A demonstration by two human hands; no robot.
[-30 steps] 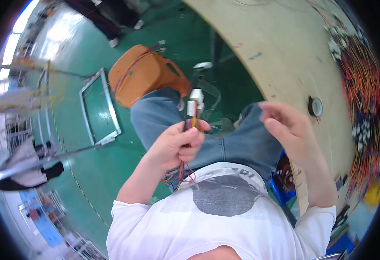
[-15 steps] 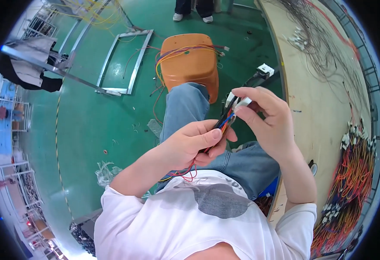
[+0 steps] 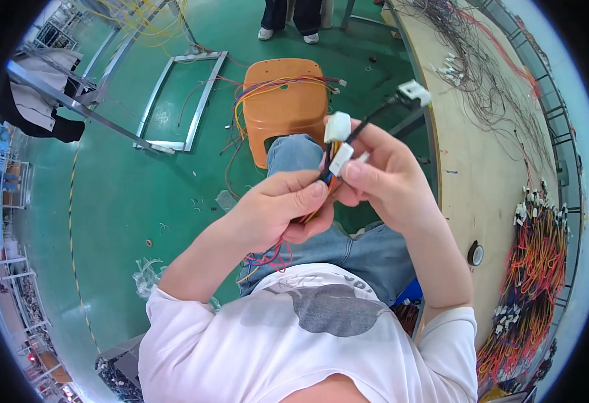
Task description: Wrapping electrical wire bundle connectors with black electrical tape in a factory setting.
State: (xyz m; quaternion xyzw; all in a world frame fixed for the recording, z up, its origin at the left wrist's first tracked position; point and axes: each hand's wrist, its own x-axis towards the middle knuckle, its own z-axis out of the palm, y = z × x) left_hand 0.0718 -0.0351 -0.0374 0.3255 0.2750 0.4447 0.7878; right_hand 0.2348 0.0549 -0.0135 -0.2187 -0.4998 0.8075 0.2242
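Note:
A wire harness with black, red, orange and blue wires runs through my closed left hand, the thumb pressed along the bundle. Loose red and blue wires hang below that hand over my lap. At the harness's upper end are white plug connectors: a larger one, a smaller one just under it, and another farther out on a black cable. My right hand is closed around the connector end, its thumb beside the smaller connector. Some of its fingers are hidden behind the wires.
An orange stool with wires across its seat stands ahead of my knee. On the right, a wooden bench carries a tape roll, grey cables and a pile of harnesses. A metal frame lies on the green floor. A person's legs show beyond.
My right hand has moved slightly left and down, from pinching one white connector to holding the bundle's end. The connectors now fan out above the hands. The whole view has shifted slightly.

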